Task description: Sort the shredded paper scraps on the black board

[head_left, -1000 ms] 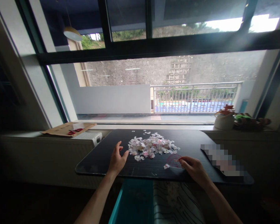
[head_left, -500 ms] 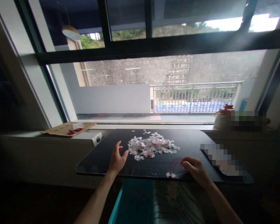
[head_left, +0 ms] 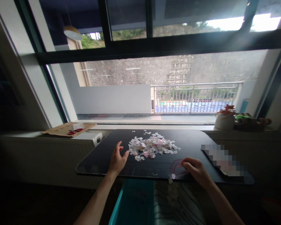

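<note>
A heap of small white paper scraps [head_left: 152,146], some tinted pink, lies on the dark table [head_left: 103,156]. My left hand [head_left: 117,159] is open at the heap's left side, fingers spread and holding nothing. At the table's near edge, my right hand [head_left: 194,167] pinches a clear protractor [head_left: 175,166] with pinkish-purple markings by its right part; the fingers hide some of it. One scrap [head_left: 173,176] lies at the protractor's lower edge. Another scrap [head_left: 170,181] is at or just past the table's rim, above a striped cloth [head_left: 162,200].
Below the table's front edge is a teal bin [head_left: 138,200]. A blurred-out flat item [head_left: 221,161] lies at the table's right. Red-handled scissors [head_left: 75,131] rest on brown paper [head_left: 61,129] at the left sill. A white pot [head_left: 224,121] stands on the right sill.
The protractor has shifted slightly toward the near edge, and one scrap has moved from the tabletop to or past the rim. My left hand has stayed in place.
</note>
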Tool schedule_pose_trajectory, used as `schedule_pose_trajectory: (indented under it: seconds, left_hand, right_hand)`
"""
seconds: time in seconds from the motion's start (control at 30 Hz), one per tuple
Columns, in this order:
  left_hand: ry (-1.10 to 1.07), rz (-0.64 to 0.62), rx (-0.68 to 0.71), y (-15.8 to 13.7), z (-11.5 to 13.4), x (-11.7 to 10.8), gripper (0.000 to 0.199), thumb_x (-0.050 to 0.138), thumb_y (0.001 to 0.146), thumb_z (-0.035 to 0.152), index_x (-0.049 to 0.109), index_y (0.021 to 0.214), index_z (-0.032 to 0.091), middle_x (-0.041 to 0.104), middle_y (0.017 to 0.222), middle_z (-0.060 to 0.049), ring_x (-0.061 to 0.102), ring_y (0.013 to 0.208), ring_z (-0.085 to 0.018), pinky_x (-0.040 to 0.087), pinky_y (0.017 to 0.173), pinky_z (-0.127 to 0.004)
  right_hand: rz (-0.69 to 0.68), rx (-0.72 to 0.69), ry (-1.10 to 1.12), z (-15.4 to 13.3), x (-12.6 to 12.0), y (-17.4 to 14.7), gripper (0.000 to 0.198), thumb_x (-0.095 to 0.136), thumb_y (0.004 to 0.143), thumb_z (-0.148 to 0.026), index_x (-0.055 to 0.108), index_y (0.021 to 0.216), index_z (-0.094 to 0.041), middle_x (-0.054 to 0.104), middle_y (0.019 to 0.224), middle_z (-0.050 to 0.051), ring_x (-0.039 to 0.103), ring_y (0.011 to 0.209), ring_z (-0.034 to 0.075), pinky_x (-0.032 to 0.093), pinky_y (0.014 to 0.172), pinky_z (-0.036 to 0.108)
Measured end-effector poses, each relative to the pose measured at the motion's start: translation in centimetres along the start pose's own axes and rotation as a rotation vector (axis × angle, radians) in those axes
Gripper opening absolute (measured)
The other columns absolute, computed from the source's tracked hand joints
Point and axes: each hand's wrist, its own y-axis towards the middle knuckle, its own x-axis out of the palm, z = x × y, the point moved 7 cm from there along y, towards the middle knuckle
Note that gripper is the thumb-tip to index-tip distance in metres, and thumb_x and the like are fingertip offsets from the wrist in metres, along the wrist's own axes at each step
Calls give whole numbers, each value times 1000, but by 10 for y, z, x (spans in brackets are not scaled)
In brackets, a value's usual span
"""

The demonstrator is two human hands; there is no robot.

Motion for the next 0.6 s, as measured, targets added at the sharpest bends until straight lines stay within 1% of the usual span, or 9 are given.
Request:
schedule_pose_trajectory:
  seconds: [0.13, 0.2, 0.3, 0.43, 0.6]
  left_hand:
    - [-4, 8, 4, 1, 0, 0, 58, 57, 76, 38, 43, 129, 19, 57, 106, -10, 56, 104, -29, 45, 89, -47]
    - [-6, 9, 3, 1, -1, 0, 58, 58, 76, 38, 43, 129, 20, 57, 105, -9, 56, 104, -30, 45, 89, -47]
    - [-4, 8, 0, 0, 0, -1, 57, 58, 77, 38, 43, 129, 20, 57, 105, -9, 56, 104, -30, 46, 88, -47]
    - [4, 6, -1, 0, 1, -1, 58, 57, 77, 40, 43, 129, 20, 57, 105, -9, 57, 105, -30, 46, 87, -46]
    - [16, 1, -2, -1, 2, -1, 62, 55, 76, 43, 42, 130, 15, 57, 106, -12, 56, 104, -30, 46, 87, -46]
  right_hand:
    - [174, 21, -27, 0, -13, 0, 25, 53, 69, -36, 61, 55, -17, 48, 47, -3, 40, 49, 12, 32, 48, 24]
    - [220, 46, -40, 3, -15, 0, 25, 52, 69, -36, 60, 54, -18, 45, 46, -4, 39, 49, 12, 31, 48, 24]
    - [201, 56, -45, 6, -13, 0, 24, 52, 68, -34, 58, 52, -18, 43, 46, -5, 37, 49, 11, 30, 48, 24]
    - [125, 47, -27, 7, -8, 1, 23, 51, 68, -32, 58, 52, -17, 44, 47, -4, 37, 49, 11, 29, 48, 24]
    - [50, 36, -1, 6, -4, 1, 23, 49, 68, -31, 59, 52, -17, 44, 47, -4, 36, 48, 11, 28, 48, 23]
